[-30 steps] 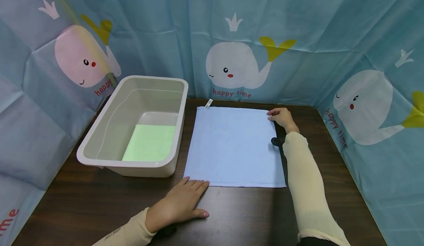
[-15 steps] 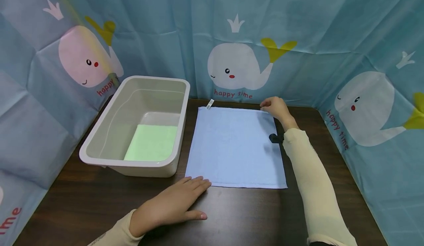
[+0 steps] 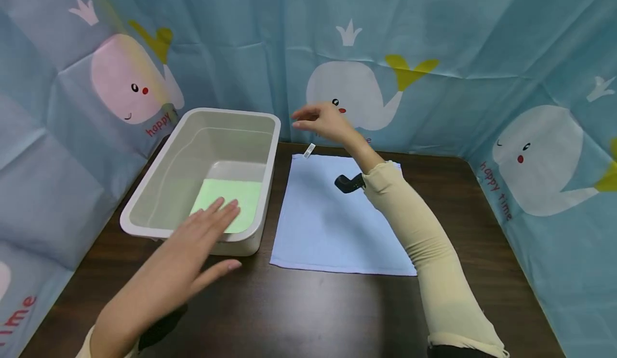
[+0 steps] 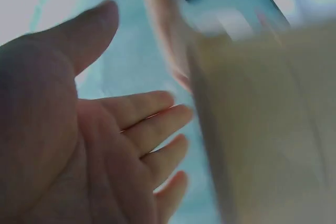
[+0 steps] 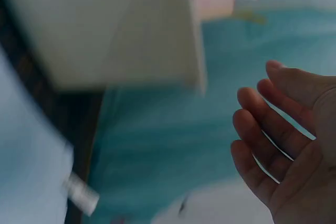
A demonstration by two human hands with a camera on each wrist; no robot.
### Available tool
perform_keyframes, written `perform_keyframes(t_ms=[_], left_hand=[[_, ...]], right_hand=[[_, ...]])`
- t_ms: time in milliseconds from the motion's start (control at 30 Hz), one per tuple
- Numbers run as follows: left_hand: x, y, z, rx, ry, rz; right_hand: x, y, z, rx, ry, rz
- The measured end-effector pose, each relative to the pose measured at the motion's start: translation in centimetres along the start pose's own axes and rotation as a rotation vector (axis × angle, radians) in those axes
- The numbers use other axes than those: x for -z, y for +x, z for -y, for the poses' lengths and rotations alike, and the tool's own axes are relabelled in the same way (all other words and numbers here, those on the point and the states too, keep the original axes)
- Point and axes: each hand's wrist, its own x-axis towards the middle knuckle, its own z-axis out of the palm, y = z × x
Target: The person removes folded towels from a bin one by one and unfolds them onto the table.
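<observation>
A pale blue cloth (image 3: 332, 229) lies flat on the table, a small white tag (image 3: 309, 150) sticking out at its far left corner. Over its far side passes my right hand (image 3: 328, 123), raised in the air with fingers loosely bent and holding nothing. My left hand (image 3: 178, 261) hovers at the near wall of the grey plastic basin (image 3: 200, 117), fingers straight, nothing in it. Inside the basin a light green cloth (image 3: 246, 200) lies on the bottom, partly covered by my left fingertips in the head view. In the left wrist view the palm (image 4: 110, 166) shows bare beside the blurred basin.
The dark wooden table (image 3: 308, 315) carries both the basin and the blue cloth. Blue curtains (image 3: 250, 68) printed with whales stand close behind and along both sides. A black camera (image 3: 349, 183) on my right wrist hangs over the cloth.
My right hand has left the cloth's far right corner and risen leftward toward the basin. The left hand has lifted off the near left corner and moved left over the basin's rim.
</observation>
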Motion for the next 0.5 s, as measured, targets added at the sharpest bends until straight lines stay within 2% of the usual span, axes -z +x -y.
perform_keyframes(t_ms=[133, 233, 333, 500], left_hand=[[0.5, -0.7, 4.2, 0.138, -0.012, -0.028], [0.7, -1.5, 6.8, 0.218, -0.004, -0.02], [1.0, -2.3, 8.4, 0.291, -0.009, -0.007], [1.4, -3.4, 9.6, 0.415, -0.017, 0.035]], right_hand=[[-2.1, 2.5, 3.4, 0.077, 0.035, 0.068], [-3.9, 4.5, 5.5, 0.079, 0.038, 0.146], [-5.8, 6.3, 7.0, 0.021, 0.061, 0.24], [-8.6, 8.7, 8.6, -0.064, 0.067, 0.337]])
